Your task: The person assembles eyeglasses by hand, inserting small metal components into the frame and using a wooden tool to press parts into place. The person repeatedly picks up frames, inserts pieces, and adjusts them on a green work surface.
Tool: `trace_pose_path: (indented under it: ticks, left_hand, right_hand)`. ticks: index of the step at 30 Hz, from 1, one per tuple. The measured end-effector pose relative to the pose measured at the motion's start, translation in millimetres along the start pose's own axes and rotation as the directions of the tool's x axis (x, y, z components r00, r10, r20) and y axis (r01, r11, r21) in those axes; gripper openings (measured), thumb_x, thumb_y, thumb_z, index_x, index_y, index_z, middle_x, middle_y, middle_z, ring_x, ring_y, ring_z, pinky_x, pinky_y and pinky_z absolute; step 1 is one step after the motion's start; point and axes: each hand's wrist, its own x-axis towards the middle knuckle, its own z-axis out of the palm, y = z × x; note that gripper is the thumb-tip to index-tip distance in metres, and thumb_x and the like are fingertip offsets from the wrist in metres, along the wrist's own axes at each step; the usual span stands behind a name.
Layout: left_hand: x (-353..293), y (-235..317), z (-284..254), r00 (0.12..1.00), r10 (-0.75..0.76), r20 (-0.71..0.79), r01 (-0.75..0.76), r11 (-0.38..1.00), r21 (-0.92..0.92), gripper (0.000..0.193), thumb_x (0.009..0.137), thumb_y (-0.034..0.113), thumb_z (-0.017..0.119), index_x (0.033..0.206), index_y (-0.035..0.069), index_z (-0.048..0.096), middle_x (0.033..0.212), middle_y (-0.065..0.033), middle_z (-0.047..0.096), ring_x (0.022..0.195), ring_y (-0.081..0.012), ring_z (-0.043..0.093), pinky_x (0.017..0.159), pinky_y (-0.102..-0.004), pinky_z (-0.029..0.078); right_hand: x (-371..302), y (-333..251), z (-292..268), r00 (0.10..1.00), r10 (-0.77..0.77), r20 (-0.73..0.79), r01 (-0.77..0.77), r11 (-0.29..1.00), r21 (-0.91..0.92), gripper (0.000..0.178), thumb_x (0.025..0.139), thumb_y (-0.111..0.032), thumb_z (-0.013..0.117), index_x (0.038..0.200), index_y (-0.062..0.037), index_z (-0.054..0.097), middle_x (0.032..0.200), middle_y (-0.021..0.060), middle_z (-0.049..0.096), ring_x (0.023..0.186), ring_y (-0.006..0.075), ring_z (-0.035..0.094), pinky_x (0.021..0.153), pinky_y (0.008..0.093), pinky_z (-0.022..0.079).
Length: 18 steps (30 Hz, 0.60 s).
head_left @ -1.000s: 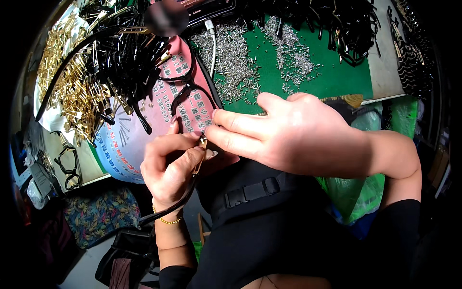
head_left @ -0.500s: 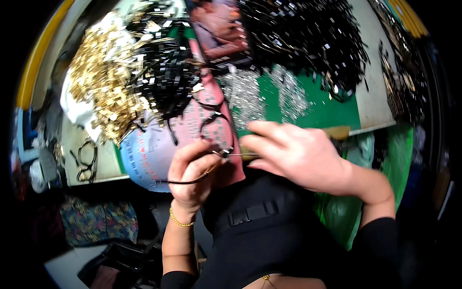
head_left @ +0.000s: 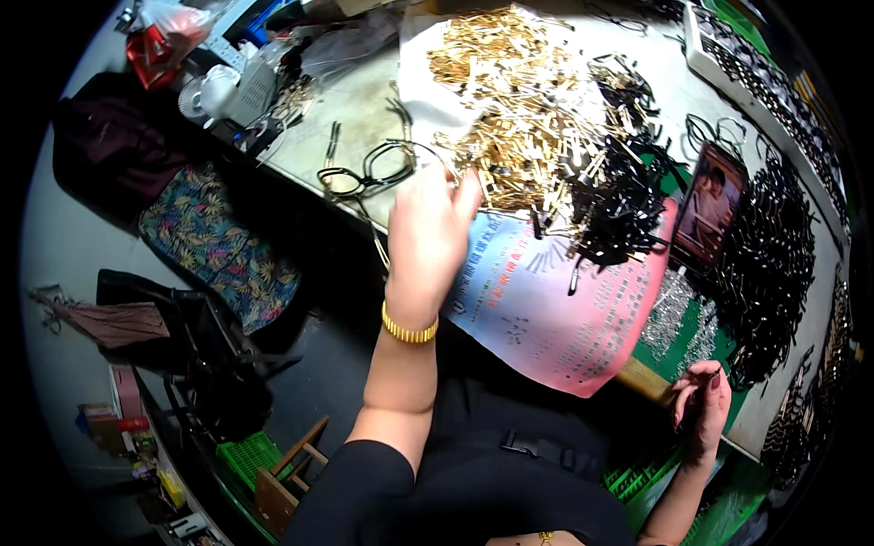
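Left grip [head_left: 426, 232] reaches over the surface [head_left: 360, 114], fingertips partly hidden, so open or closed, I can't tell! Black glasses [head_left: 366, 178] lie just left of it, right by the edge: a careless nudge could tip them off. Gold pieces [head_left: 514, 118] crowd its right; a brush might scatter them. Right grip [head_left: 701, 405]: fingers curled, hold unclear.

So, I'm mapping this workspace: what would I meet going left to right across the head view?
Floral cloth, black-rimmed glasses, gold heap, smaller black heap, phone, larger black heap.
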Motion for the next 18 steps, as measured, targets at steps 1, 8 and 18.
trace_pose_path:
  ticks: [1, 8, 18]
  left_hand:
    - [15, -17, 0, 0.998, -0.061, -0.021, 0.062, 0.996, 0.064, 0.029, 0.094, 0.029, 0.067, 0.105, 0.003, 0.069, 0.076, -0.0143, 0.068, 0.065, -0.0256, 0.068, 0.061, -0.0363, 0.051]
    - [67, -116, 20, 0.915, 0.358, -0.186, -0.189, 0.787, 0.587, 0.046, 0.099, 0.046, 0.058, 0.137, 0.019, 0.058, 0.125, -0.0109, 0.057, 0.125, -0.0312, 0.051, 0.119, -0.0635, 0.018]
    - [38, -49, 40, 0.984, 0.175, 0.016, -0.176, 0.981, 0.082, 0.027, 0.095, 0.019, 0.063, 0.116, 0.003, 0.064, 0.108, -0.0191, 0.063, 0.107, -0.0348, 0.061, 0.090, -0.0427, 0.049]
  right_hand:
    - [3, 1, -1, 0.999, 0.006, 0.034, -0.006, 1.000, -0.017, 0.045, 0.107, -0.041, 0.049, 0.113, 0.0031, 0.054, 0.088, 0.0195, 0.067, 0.044, 0.0140, 0.055, 0.038, 0.0221, 0.042]
    - [-6, 3, 3, 0.996, -0.073, -0.048, 0.074, 0.997, 0.023, 0.045, 0.106, -0.043, 0.051, 0.109, 0.0014, 0.053, 0.080, 0.0138, 0.064, 0.046, 0.0126, 0.054, 0.042, 0.0232, 0.044]
    - [-9, -17, 21, 0.993, 0.078, -0.089, -0.085, 0.994, -0.072, 0.010, 0.098, -0.005, 0.055, 0.105, 0.0001, 0.060, 0.091, 0.0039, 0.060, 0.065, 0.0105, 0.058, 0.057, 0.0243, 0.049]
